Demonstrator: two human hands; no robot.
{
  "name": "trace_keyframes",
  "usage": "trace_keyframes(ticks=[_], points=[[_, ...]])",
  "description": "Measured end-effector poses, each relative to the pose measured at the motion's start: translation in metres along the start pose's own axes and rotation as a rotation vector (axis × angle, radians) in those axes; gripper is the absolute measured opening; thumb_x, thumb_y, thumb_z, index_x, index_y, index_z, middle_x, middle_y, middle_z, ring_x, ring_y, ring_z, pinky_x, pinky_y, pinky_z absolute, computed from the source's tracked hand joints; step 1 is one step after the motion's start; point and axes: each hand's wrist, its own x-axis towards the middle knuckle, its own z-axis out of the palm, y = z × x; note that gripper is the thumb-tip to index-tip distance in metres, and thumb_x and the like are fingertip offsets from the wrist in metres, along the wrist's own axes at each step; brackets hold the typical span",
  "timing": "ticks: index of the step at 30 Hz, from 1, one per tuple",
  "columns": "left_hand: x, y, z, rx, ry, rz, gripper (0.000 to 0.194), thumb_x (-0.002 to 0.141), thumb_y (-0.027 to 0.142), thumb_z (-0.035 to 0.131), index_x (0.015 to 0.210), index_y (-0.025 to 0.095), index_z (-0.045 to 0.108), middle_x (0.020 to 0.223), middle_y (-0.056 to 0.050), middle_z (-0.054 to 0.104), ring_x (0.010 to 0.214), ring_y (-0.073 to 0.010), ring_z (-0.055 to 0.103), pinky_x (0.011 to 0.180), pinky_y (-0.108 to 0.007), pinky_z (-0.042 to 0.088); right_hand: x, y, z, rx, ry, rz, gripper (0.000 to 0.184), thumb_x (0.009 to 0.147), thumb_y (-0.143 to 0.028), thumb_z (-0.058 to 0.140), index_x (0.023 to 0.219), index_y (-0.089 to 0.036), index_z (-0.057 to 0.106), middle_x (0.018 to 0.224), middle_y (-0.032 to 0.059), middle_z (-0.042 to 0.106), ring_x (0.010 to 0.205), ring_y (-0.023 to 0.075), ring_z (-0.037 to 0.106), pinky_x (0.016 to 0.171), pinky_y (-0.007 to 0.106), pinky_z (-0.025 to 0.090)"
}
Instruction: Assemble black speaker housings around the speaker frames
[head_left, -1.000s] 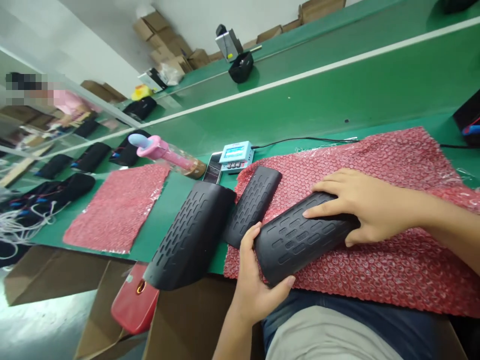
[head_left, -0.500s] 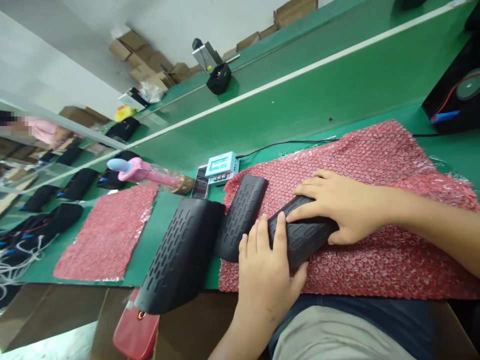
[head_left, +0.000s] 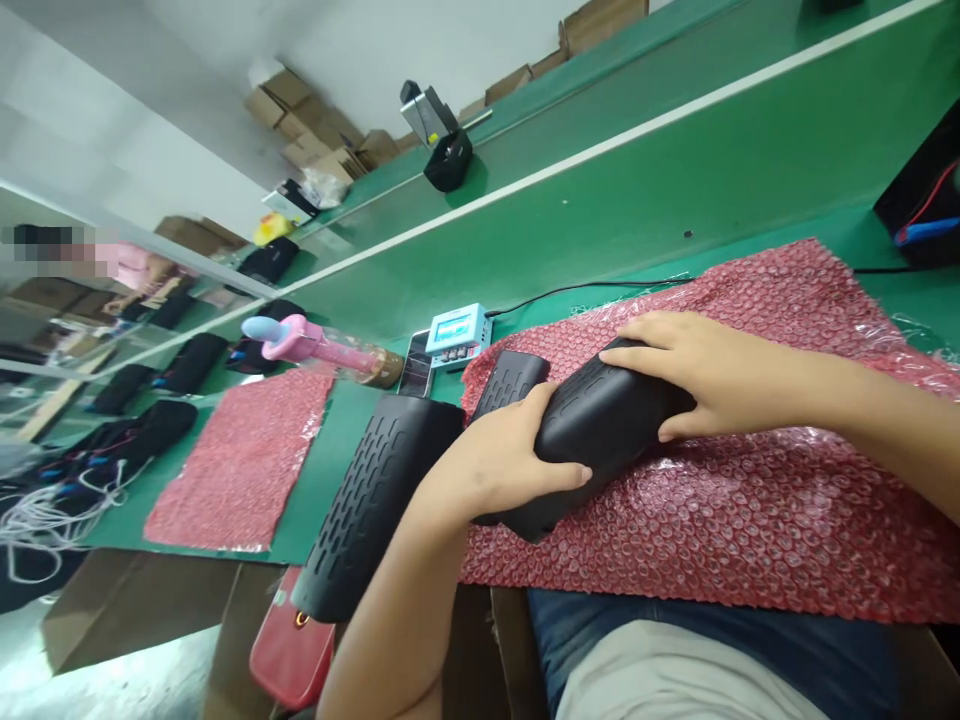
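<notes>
Both my hands hold one black perforated speaker shell (head_left: 600, 425) just above a sheet of red bubble wrap (head_left: 720, 510). My left hand (head_left: 502, 455) wraps round its near end, fingers closed over the top. My right hand (head_left: 701, 370) grips its far end, fingers curled over it. A second black shell (head_left: 506, 382) lies behind my left hand, partly hidden. A third, larger shell (head_left: 375, 500) lies to the left, overhanging the green bench edge.
A small blue meter (head_left: 455, 335) with a black cable and a phone (head_left: 416, 365) sit behind the shells. A pink bottle (head_left: 315, 345) lies beside another red bubble-wrap sheet (head_left: 240, 465). More black shells (head_left: 150, 430) and white cables lie far left. A red bag (head_left: 292, 640) is below the bench.
The shell has been lifted and turned, its smooth side now facing me. My left hand moved from its near end on top to a grip round the side.
</notes>
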Motion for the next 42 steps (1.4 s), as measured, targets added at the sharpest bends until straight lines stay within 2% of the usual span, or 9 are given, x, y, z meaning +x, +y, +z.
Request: trace_keyframes(ticks=[8, 14, 18, 20, 22, 25, 27, 33, 42], points=[[0.005, -0.006, 0.000, -0.027, 0.007, -0.013, 0.085, 0.063, 0.056, 0.065, 0.135, 0.021, 0.037, 0.109, -0.011, 0.065, 0.091, -0.0304, 0.064, 0.074, -0.038, 0.050, 0.005, 0.004, 0.003, 0.101, -0.011, -0.012, 0.076, 0.062, -0.025, 0.076, 0.130, -0.015, 0.045, 0.129, 0.0159, 0.044, 0.117, 0.0332, 0.041, 0.096, 0.048, 0.038], [-0.001, 0.002, -0.004, 0.006, 0.043, 0.027, 0.067, 0.060, 0.057, 0.067, 0.114, 0.021, 0.051, 0.099, -0.008, 0.067, 0.085, -0.0313, 0.064, 0.072, -0.040, 0.050, 0.003, -0.001, -0.005, 0.045, 0.014, -0.004, 0.069, 0.062, -0.033, 0.076, 0.125, -0.019, 0.052, 0.124, 0.0143, 0.051, 0.112, 0.0360, 0.046, 0.090, 0.050, 0.041], [-0.002, 0.000, -0.006, -0.008, 0.025, 0.038, 0.062, 0.059, 0.059, 0.067, 0.106, 0.021, 0.052, 0.095, -0.006, 0.067, 0.082, -0.0304, 0.064, 0.069, -0.038, 0.050, 0.023, 0.000, -0.020, 0.058, -0.111, -0.012, 0.043, 0.075, -0.050, 0.063, 0.109, -0.024, 0.063, 0.106, 0.0110, 0.061, 0.097, 0.0341, 0.055, 0.077, 0.048, 0.045], [-0.001, -0.002, -0.006, -0.024, 0.033, 0.049, 0.065, 0.058, 0.060, 0.067, 0.108, 0.021, 0.051, 0.095, -0.006, 0.067, 0.082, -0.0307, 0.065, 0.069, -0.039, 0.050, 0.038, -0.006, -0.024, 0.068, -0.219, -0.018, 0.041, 0.076, -0.053, 0.062, 0.105, -0.025, 0.065, 0.097, 0.0090, 0.064, 0.088, 0.0317, 0.057, 0.072, 0.046, 0.046], [-0.001, -0.004, -0.005, -0.051, 0.041, 0.053, 0.071, 0.058, 0.060, 0.067, 0.114, 0.021, 0.050, 0.099, -0.007, 0.067, 0.085, -0.0319, 0.064, 0.072, -0.040, 0.051, 0.052, -0.017, -0.022, 0.072, -0.306, -0.035, 0.057, 0.066, -0.056, 0.068, 0.113, -0.025, 0.061, 0.098, 0.0095, 0.064, 0.088, 0.0325, 0.058, 0.073, 0.046, 0.046], [0.001, -0.005, -0.007, -0.095, 0.016, 0.007, 0.074, 0.055, 0.060, 0.068, 0.114, 0.019, 0.052, 0.103, -0.008, 0.067, 0.089, -0.0329, 0.064, 0.076, -0.042, 0.050, 0.065, -0.036, -0.008, 0.003, -0.371, -0.028, 0.103, 0.048, -0.054, 0.080, 0.136, -0.014, 0.043, 0.115, 0.0176, 0.058, 0.099, 0.0382, 0.055, 0.081, 0.051, 0.045], [0.002, -0.005, -0.009, -0.116, -0.014, -0.028, 0.073, 0.052, 0.061, 0.069, 0.109, 0.017, 0.055, 0.102, -0.008, 0.067, 0.088, -0.0327, 0.064, 0.076, -0.041, 0.051, 0.068, -0.044, 0.003, -0.046, -0.373, 0.004, 0.118, 0.044, -0.047, 0.084, 0.141, -0.007, 0.031, 0.120, 0.0215, 0.055, 0.102, 0.0391, 0.054, 0.086, 0.052, 0.044], [0.005, -0.007, -0.012, -0.104, -0.048, -0.044, 0.075, 0.052, 0.065, 0.066, 0.107, 0.016, 0.056, 0.102, -0.009, 0.067, 0.087, -0.0327, 0.063, 0.074, -0.041, 0.050, 0.069, -0.044, 0.011, 0.020, -0.352, 0.031, 0.116, 0.047, -0.040, 0.084, 0.143, -0.008, 0.028, 0.121, 0.0199, 0.055, 0.103, 0.0371, 0.054, 0.086, 0.049, 0.045], [0.007, -0.009, -0.009, -0.120, -0.041, -0.045, 0.079, 0.051, 0.064, 0.067, 0.113, 0.016, 0.055, 0.104, -0.009, 0.066, 0.087, -0.0311, 0.063, 0.075, -0.040, 0.050, 0.072, -0.044, 0.007, 0.015, -0.362, 0.033, 0.116, 0.049, -0.045, 0.083, 0.143, -0.006, 0.027, 0.121, 0.0195, 0.055, 0.101, 0.0355, 0.054, 0.086, 0.048, 0.045]])
